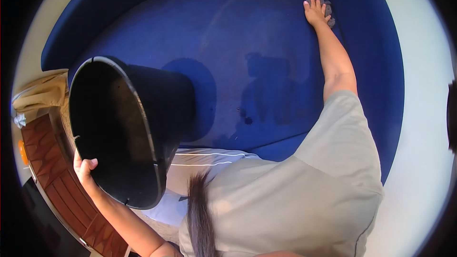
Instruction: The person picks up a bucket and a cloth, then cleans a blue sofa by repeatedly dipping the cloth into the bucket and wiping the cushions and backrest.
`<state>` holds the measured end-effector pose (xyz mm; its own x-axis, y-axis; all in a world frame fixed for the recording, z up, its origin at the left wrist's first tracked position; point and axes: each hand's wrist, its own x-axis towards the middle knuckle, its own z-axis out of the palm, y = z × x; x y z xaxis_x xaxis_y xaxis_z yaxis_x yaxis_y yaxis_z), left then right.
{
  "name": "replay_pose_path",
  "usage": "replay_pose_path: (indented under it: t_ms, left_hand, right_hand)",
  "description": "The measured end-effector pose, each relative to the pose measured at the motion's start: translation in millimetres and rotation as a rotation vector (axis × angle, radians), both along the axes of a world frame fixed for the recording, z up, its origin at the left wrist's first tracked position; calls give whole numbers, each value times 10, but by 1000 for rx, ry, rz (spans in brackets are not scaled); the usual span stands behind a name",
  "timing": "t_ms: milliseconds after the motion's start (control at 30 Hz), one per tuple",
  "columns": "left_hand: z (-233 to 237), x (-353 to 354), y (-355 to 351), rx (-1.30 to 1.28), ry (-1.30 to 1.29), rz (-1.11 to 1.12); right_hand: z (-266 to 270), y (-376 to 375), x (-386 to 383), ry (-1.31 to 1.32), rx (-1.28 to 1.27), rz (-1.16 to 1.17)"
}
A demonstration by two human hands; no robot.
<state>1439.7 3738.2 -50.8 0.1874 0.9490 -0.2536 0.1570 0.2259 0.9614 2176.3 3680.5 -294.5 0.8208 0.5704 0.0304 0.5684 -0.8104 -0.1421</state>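
Observation:
My left hand [84, 169] grips the rim of a black bucket [181, 95] at the left. The bucket is tipped on its side with its mouth towards me, its dark inside hard to make out. At the far upper right, my right hand [315, 12] lies with fingers spread on a crumpled dark grey cloth [332, 22]. That cloth is pressed against a wide blue padded seat [190, 24], beside its raised right side.
Dark blue padding [71, 28] curves round the seat's back and sides. Small dark spots [248, 121] mark its surface. A reddish-brown wooden piece of furniture [54, 157], a tan cloth [43, 93] and an orange object [22, 152] are at the left. A pale wall [423, 114] stands right.

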Motion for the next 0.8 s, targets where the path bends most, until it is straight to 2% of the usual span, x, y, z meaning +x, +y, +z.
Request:
replay_pose_path:
  t_ms: [67,100,133,167,233,267,333,400,433,500,533,567,600,667,700,733,800]
  left_hand:
    - [-46,-94,-14,15,35,77]
    - [-59,-168,2,5,36,32]
    - [-5,-9,-60,38,36,80]
    - [-13,80,-99,28,2,80]
    - [22,118,-154,-4,-17,73]
    - [0,146,-165,17,-12,109]
    - [39,165,-166,27,8,135]
    - [46,224,-212,0,-90,161]
    - [38,215,-225,-18,-104,207]
    - [14,291,-212,3,-130,249]
    - [34,277,-190,28,-145,303]
    - [-3,181,-108,24,-169,319]
    - [-4,189,-75,36,-171,326]
    - [-195,-375,85,53,-205,329]
    - [-257,-608,200,40,-218,340]
    - [-328,-941,289,15,-213,340]
    - [-469,-1445,472,1,-210,399]
  right_hand:
    - [-139,-26,-204,-157,-18,158]
    - [-178,-133,-537,-196,73,323]
    - [-194,-302,-1050,-415,114,494]
    - [-40,-496,-1681,-302,103,663]
    - [171,-1032,-2925,-63,239,888]
    - [142,-1293,-3342,52,252,1039]
    - [17,-1781,-3759,536,383,1117]
    - [-156,-1593,-3041,57,399,1251]
    - [126,-1413,-2602,-121,160,1081]
    - [-94,-965,-1446,-317,45,680]
    - [-88,-690,-847,-276,-51,473]
    - [-228,-491,-278,-124,40,284]
    - [-165,-420,35,-21,81,201]
    - [-372,-520,-492,-167,45,274]
    - [-437,-702,-783,-260,63,424]
    - [-341,-1047,-1342,-192,88,522]
    - [-188,-1741,-2272,-208,-63,689]
